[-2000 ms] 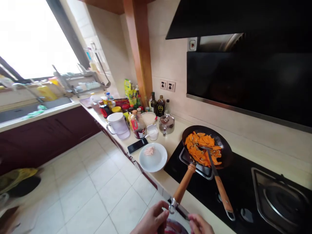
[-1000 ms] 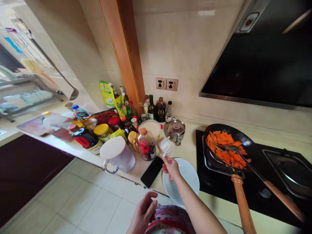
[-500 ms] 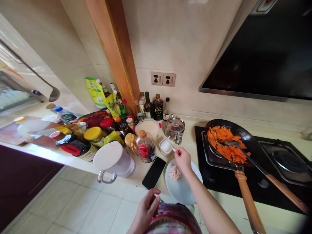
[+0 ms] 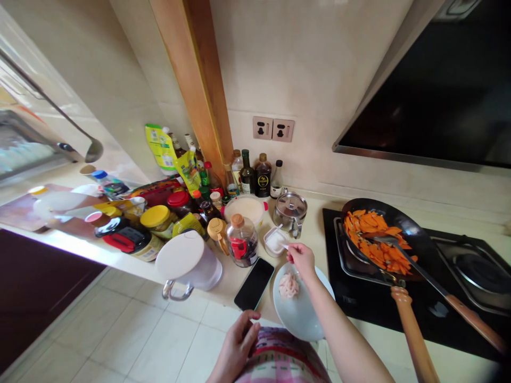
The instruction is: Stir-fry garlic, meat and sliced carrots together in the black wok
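My right hand (image 4: 302, 259) reaches over the counter and pinches a small white spoon whose tip sits at the small white salt dish (image 4: 275, 241). Just below that hand lies a white plate (image 4: 303, 314) with a little heap of pale minced meat (image 4: 288, 285). My left hand (image 4: 235, 348) stays low at my waist, fingers curled against my patterned apron, nothing visible in it. To the right a black wok (image 4: 415, 239) full of orange carrot slices (image 4: 369, 234) sits on the hob, a metal spatula with a wooden handle (image 4: 471, 322) resting in it.
A black phone (image 4: 254, 284) lies left of the plate. A white jug (image 4: 187, 264), a lidded steel pot (image 4: 290, 210), jars and sauce bottles (image 4: 255, 174) crowd the counter's left part. The wok's wooden handle (image 4: 415, 340) sticks out toward me. A second burner (image 4: 479, 268) is at the right.
My right hand left my waist, reached to the salt dish and took the small spoon. The view swung left and down toward the counter; my left hand stayed at my apron.
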### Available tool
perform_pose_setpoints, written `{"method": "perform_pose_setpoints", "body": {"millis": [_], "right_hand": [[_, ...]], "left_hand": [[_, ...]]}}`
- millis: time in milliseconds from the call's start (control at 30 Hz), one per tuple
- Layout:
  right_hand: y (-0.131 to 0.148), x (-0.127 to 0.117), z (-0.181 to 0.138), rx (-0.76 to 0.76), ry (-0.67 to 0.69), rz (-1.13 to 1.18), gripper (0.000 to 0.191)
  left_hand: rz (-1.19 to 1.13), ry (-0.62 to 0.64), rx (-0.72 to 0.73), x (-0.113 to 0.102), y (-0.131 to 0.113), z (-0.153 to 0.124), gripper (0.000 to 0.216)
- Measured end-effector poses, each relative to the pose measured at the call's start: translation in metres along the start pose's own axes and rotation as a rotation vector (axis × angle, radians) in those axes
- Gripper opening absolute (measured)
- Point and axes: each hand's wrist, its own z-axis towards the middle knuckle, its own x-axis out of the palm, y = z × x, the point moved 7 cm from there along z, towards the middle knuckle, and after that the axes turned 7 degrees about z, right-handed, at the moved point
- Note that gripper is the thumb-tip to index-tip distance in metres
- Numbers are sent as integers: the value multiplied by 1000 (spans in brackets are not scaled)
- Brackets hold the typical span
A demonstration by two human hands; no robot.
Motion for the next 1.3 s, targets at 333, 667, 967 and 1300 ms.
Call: {"method": "perform_pose_setpoints", "body": {"millis": [333,667,967,1300], "right_hand": [[-15,-15,-7,153,-20,329,23],[-18,-23,-11,204,-23,439,25],[-17,-25,-15,220,-28,480,24],[-8,-30,-25,267,-35,576,25]], "left_hand": [[33,39,10,6,3,2,51],[27,38,-14,12,-1,4,53],[33,47,-17,19,-1,3,55],[4,44,-13,25,4,6,52]]}}
